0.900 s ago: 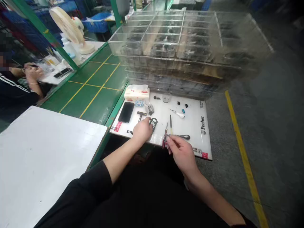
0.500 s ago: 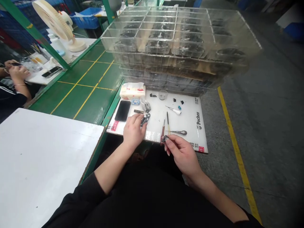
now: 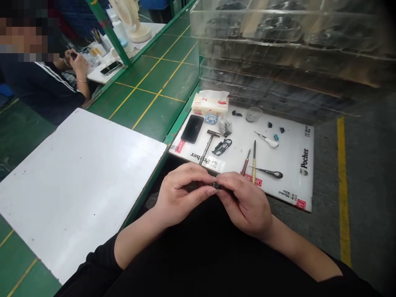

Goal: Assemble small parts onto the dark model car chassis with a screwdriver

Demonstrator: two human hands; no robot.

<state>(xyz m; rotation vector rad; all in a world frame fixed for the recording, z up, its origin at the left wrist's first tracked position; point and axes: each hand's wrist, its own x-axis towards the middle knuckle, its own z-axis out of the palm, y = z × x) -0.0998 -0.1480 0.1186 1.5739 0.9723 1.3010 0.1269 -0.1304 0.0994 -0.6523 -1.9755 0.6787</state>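
My left hand (image 3: pixel 182 194) and my right hand (image 3: pixel 246 202) meet in front of my body, both closed on a small dark part (image 3: pixel 217 185) pinched between their fingertips. Just beyond them, on the white board (image 3: pixel 287 181), lie a black frame-like piece (image 3: pixel 222 147) and a small hammer-shaped tool (image 3: pixel 213 133). To the right are a red-handled tool (image 3: pixel 246 162), a thin file with a pale handle (image 3: pixel 254 159), a metal-handled awl (image 3: pixel 274 173) and a white-handled pick (image 3: pixel 271 142).
Stacked clear trays (image 3: pixel 278 45) rise behind the board. Around its back lie a tissue pack (image 3: pixel 210 103), a phone (image 3: pixel 192 128), a bagged part (image 3: pixel 225 125) and a clear cup (image 3: pixel 254 114). A white panel (image 3: pixel 83 177) is at left; a person (image 3: pixel 46 78) works beyond.
My left hand has left the black frame piece and joined my right hand at the small dark part. The hammer-shaped tool now shows more fully. The view has shifted left and down.
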